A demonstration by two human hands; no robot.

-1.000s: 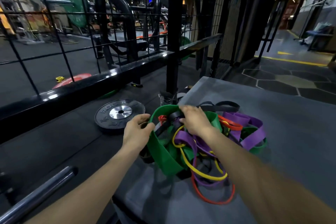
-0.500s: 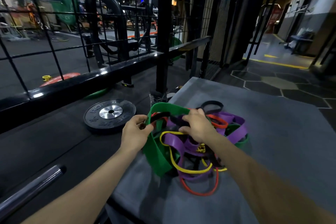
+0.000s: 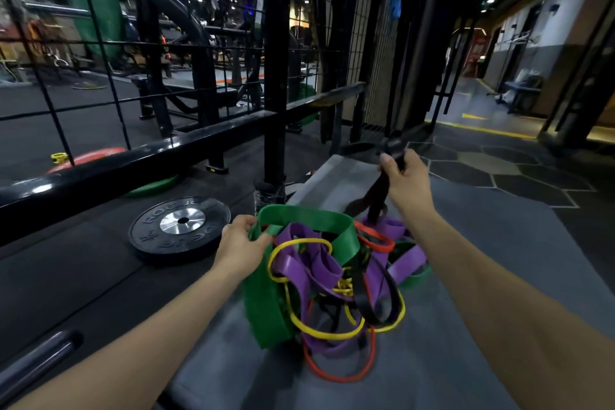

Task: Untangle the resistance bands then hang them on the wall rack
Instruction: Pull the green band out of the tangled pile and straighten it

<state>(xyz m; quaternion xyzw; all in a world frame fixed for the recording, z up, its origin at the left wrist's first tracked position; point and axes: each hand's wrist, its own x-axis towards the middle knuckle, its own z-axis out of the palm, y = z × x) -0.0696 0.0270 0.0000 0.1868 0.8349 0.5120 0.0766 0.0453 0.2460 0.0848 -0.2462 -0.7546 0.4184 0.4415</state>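
A tangled heap of flat rubber resistance bands (image 3: pixel 336 280) lies on a grey padded platform (image 3: pixel 482 263), at its near left part. The heap has several colours twisted through each other: a wide green rubber band (image 3: pixel 266 306) on the left side, which arches over the top of the heap, wide purple bands (image 3: pixel 316 268) in the middle and on the right, thin yellow loops (image 3: pixel 327 333) that cross the purple ones, and a thin red loop (image 3: pixel 342 376) at the near edge, flat on the platform.

The left hand (image 3: pixel 238 246) is at the left edge of the heap and grips the wide green rubber band between thumb and curled fingers, near the top of its arch.

The right hand (image 3: pixel 404 181) is raised above the far side of the heap. Its fingers are closed around a long black rubber band (image 3: pixel 379 190). This band goes from the fist down into the heap, stretched and almost straight, and its lower end is hidden among the purple bands. A blurred part of it sticks out above the fist.

On the dark floor to the left of the platform lies a black round weight plate with a silver centre (image 3: pixel 181 226). Behind it a black steel rail with a wire grid (image 3: pixel 139 156) runs from left to right. A red weight plate (image 3: pixel 86 156) shows beyond this rail on the far left.
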